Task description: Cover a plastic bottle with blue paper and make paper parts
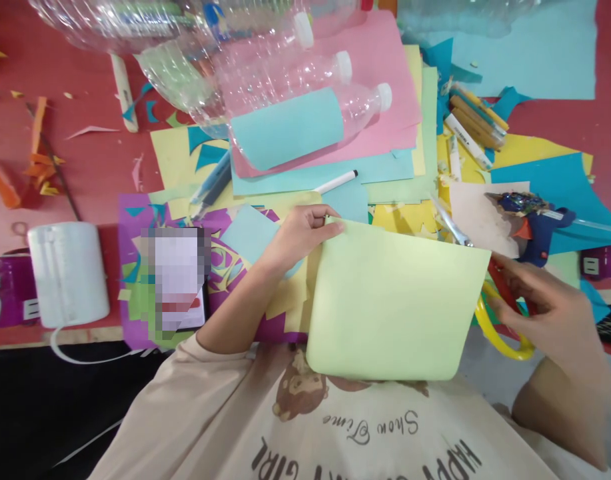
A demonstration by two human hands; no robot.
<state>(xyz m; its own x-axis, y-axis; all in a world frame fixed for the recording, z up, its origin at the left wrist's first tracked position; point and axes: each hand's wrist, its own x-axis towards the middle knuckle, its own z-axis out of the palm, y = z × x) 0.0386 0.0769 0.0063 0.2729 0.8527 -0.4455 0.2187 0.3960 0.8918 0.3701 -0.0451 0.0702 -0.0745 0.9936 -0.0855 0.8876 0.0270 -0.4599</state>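
Note:
My left hand (300,237) pinches the top left corner of a pale green paper sheet (395,300), which hangs over the table's near edge toward my lap. At the sheet's right edge my right hand (545,307) grips scissors (500,313) with red and yellow handles; the blades point up toward the sheet's top right corner. Behind the sheet lies a clear plastic bottle wrapped in light blue paper (305,127), on a pink sheet (380,73).
Coloured paper sheets and scraps cover the red table (85,173). Several clear bottles (265,60) lie at the back. A blue glue gun (540,227) rests at right, markers (472,123) behind it, a white cylinder (68,273) at left, a marker pen (338,181) mid-table.

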